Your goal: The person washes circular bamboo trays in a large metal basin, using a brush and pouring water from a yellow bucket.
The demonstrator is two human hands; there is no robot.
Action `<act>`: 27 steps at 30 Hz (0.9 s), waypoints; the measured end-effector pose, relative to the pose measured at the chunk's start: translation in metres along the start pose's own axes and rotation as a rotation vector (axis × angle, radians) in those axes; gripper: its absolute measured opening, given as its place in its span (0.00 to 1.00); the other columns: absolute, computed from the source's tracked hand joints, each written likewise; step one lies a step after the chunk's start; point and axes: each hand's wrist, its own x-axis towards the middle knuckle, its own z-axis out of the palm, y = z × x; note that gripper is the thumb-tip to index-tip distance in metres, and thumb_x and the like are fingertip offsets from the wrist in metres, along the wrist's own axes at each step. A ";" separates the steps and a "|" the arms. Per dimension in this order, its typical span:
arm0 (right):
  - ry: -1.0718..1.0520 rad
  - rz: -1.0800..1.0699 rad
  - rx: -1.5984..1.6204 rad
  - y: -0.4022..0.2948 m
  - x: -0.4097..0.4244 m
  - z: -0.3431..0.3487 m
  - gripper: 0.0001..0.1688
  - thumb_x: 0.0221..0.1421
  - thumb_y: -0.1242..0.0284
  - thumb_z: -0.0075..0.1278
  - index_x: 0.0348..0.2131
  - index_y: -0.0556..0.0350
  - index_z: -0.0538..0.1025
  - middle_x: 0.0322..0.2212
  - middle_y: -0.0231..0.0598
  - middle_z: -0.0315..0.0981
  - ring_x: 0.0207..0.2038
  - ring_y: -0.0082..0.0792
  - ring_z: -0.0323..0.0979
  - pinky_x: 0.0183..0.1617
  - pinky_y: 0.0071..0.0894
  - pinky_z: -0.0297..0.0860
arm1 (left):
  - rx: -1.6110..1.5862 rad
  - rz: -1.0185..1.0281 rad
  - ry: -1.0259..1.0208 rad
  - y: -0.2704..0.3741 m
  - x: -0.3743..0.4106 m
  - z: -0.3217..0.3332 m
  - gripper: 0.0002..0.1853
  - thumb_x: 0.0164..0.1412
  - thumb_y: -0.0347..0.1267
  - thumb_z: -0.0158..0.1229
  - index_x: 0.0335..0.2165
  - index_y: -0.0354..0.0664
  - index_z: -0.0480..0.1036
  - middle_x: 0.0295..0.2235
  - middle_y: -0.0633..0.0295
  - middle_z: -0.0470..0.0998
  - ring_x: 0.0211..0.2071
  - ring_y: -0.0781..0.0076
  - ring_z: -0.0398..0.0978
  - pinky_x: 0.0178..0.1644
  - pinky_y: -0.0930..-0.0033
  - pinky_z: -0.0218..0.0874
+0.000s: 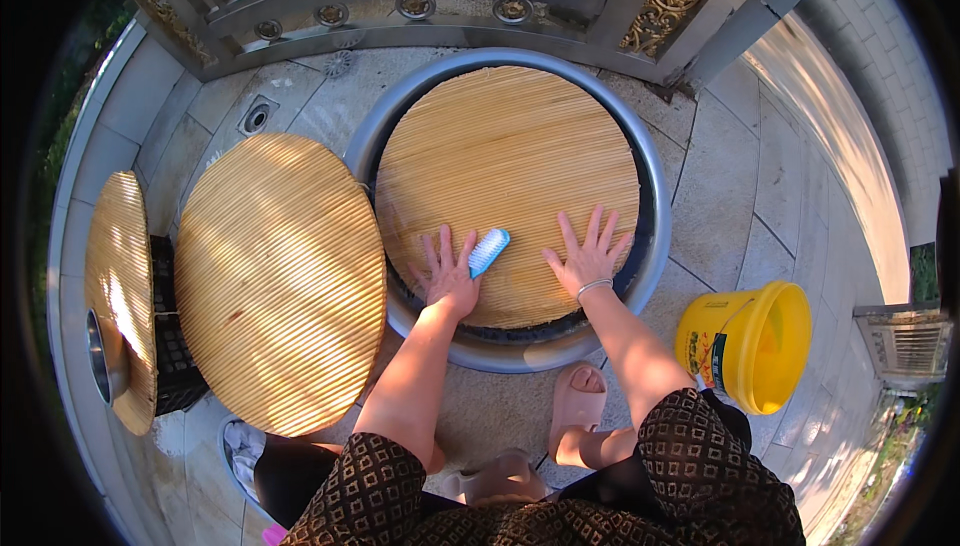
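Observation:
A round ribbed mat of bamboo or straw [510, 148] lies in a wide metal basin [652, 171], nearly filling it. Both palms rest on the near half of this mat. My left hand [450, 276] has its fingers spread and holds nothing. Against its thumb side lies a light-blue scrubbing brush [489, 250], its pale bristles facing up. My right hand [589, 257], with a bangle at the wrist, presses near the mat's right edge, fingers also spread. Dark liquid or shadow shows in the gap around the mat.
A second round mat [281, 283] stands left of the basin. Beyond it are a black plastic crate [176, 336], a third mat [120, 261] and a metal bowl [109, 357]. A yellow bucket [716, 332] sits at right. A metal gate [420, 28] borders the far side.

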 end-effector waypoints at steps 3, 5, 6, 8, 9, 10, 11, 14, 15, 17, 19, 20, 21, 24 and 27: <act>-0.014 0.018 0.020 -0.004 0.003 0.008 0.39 0.47 0.43 0.31 0.55 0.29 0.43 0.55 0.54 0.22 0.56 0.59 0.18 0.52 0.67 0.23 | 0.008 -0.038 -0.052 0.001 0.001 -0.003 0.31 0.52 0.40 0.45 0.53 0.67 0.44 0.57 0.62 0.31 0.57 0.52 0.25 0.52 0.33 0.22; -0.052 0.039 0.028 -0.006 0.003 0.013 0.39 0.47 0.43 0.32 0.55 0.29 0.44 0.55 0.54 0.21 0.56 0.58 0.17 0.53 0.66 0.23 | 0.015 -0.032 -0.067 -0.001 0.002 -0.001 0.32 0.51 0.37 0.45 0.53 0.67 0.43 0.57 0.62 0.31 0.57 0.52 0.25 0.52 0.32 0.22; -0.074 0.057 0.030 -0.005 0.003 0.017 0.39 0.47 0.43 0.32 0.55 0.29 0.44 0.55 0.54 0.21 0.56 0.58 0.17 0.53 0.65 0.22 | 0.018 -0.027 -0.074 0.000 0.002 -0.001 0.33 0.50 0.36 0.45 0.53 0.67 0.43 0.57 0.62 0.31 0.57 0.51 0.25 0.51 0.32 0.22; -0.090 0.081 0.003 -0.002 0.001 0.023 0.39 0.47 0.43 0.32 0.55 0.31 0.44 0.55 0.54 0.21 0.57 0.58 0.19 0.54 0.63 0.24 | 0.093 0.008 -0.063 0.005 0.000 -0.001 0.35 0.48 0.34 0.47 0.54 0.66 0.42 0.57 0.61 0.30 0.57 0.50 0.25 0.51 0.30 0.24; -0.105 0.085 0.006 -0.002 0.001 0.023 0.39 0.47 0.43 0.32 0.55 0.31 0.44 0.55 0.55 0.22 0.57 0.58 0.20 0.54 0.63 0.24 | 0.132 0.025 -0.058 0.008 -0.002 -0.003 0.37 0.47 0.34 0.48 0.54 0.66 0.42 0.57 0.60 0.29 0.57 0.49 0.25 0.50 0.30 0.25; -0.120 0.090 0.008 -0.002 0.003 0.022 0.39 0.47 0.43 0.32 0.55 0.32 0.44 0.55 0.55 0.22 0.57 0.58 0.21 0.54 0.62 0.25 | 0.162 0.017 -0.053 0.009 -0.002 -0.005 0.34 0.50 0.30 0.43 0.54 0.67 0.41 0.57 0.63 0.30 0.57 0.50 0.26 0.50 0.29 0.22; -0.136 0.095 0.010 -0.002 0.004 0.023 0.39 0.47 0.43 0.32 0.55 0.32 0.44 0.55 0.55 0.23 0.57 0.58 0.21 0.55 0.62 0.26 | 0.160 0.016 -0.058 0.010 -0.001 -0.006 0.34 0.50 0.30 0.42 0.54 0.67 0.41 0.57 0.62 0.30 0.57 0.50 0.26 0.50 0.29 0.22; -0.142 0.111 -0.014 0.006 0.013 0.030 0.40 0.46 0.44 0.35 0.55 0.32 0.44 0.56 0.53 0.23 0.57 0.57 0.23 0.55 0.59 0.29 | 0.174 0.031 -0.045 0.016 0.003 -0.007 0.34 0.50 0.28 0.40 0.54 0.65 0.41 0.57 0.61 0.30 0.57 0.50 0.26 0.50 0.29 0.22; -0.154 0.110 -0.001 0.008 0.016 0.030 0.41 0.46 0.44 0.36 0.55 0.33 0.43 0.56 0.52 0.22 0.57 0.56 0.23 0.55 0.59 0.30 | 0.196 0.038 -0.029 0.017 0.003 -0.007 0.34 0.50 0.27 0.39 0.54 0.64 0.41 0.57 0.61 0.30 0.57 0.49 0.26 0.50 0.29 0.22; -0.183 0.123 0.031 0.008 0.021 0.031 0.42 0.45 0.45 0.38 0.55 0.30 0.43 0.56 0.51 0.21 0.57 0.56 0.22 0.56 0.58 0.30 | 0.213 0.046 -0.007 0.018 0.003 -0.005 0.34 0.50 0.26 0.38 0.54 0.63 0.40 0.57 0.60 0.29 0.57 0.48 0.26 0.50 0.29 0.22; -0.186 0.129 0.052 0.009 0.023 0.026 0.42 0.44 0.45 0.39 0.55 0.29 0.43 0.56 0.50 0.20 0.57 0.55 0.21 0.56 0.57 0.31 | 0.202 0.056 0.007 0.019 0.003 -0.004 0.34 0.50 0.26 0.38 0.55 0.62 0.39 0.57 0.60 0.28 0.57 0.47 0.26 0.50 0.29 0.23; -0.153 0.103 0.047 0.012 0.024 0.030 0.41 0.44 0.45 0.39 0.54 0.28 0.44 0.56 0.50 0.21 0.57 0.55 0.22 0.56 0.57 0.31 | 0.203 0.043 -0.019 0.021 0.002 -0.003 0.34 0.51 0.26 0.38 0.55 0.62 0.39 0.57 0.60 0.28 0.57 0.47 0.26 0.50 0.29 0.23; -0.115 0.077 0.042 0.017 0.026 0.033 0.40 0.44 0.44 0.38 0.54 0.27 0.46 0.56 0.50 0.22 0.57 0.55 0.22 0.56 0.57 0.31 | 0.204 0.031 -0.041 0.026 0.000 -0.006 0.34 0.51 0.26 0.38 0.55 0.62 0.39 0.57 0.60 0.28 0.57 0.47 0.26 0.50 0.29 0.23; -0.061 0.032 0.005 0.027 0.036 0.033 0.38 0.44 0.44 0.38 0.53 0.25 0.47 0.56 0.49 0.23 0.57 0.54 0.24 0.56 0.57 0.32 | 0.203 0.010 -0.085 0.032 -0.002 -0.008 0.34 0.51 0.28 0.39 0.55 0.62 0.39 0.57 0.60 0.29 0.57 0.48 0.25 0.50 0.29 0.24; -0.023 -0.004 -0.015 0.026 0.042 0.018 0.37 0.45 0.47 0.40 0.53 0.25 0.47 0.56 0.47 0.25 0.57 0.53 0.27 0.55 0.57 0.36 | 0.173 0.009 -0.081 0.029 -0.001 0.002 0.34 0.51 0.31 0.42 0.55 0.61 0.39 0.57 0.61 0.30 0.57 0.49 0.25 0.50 0.30 0.26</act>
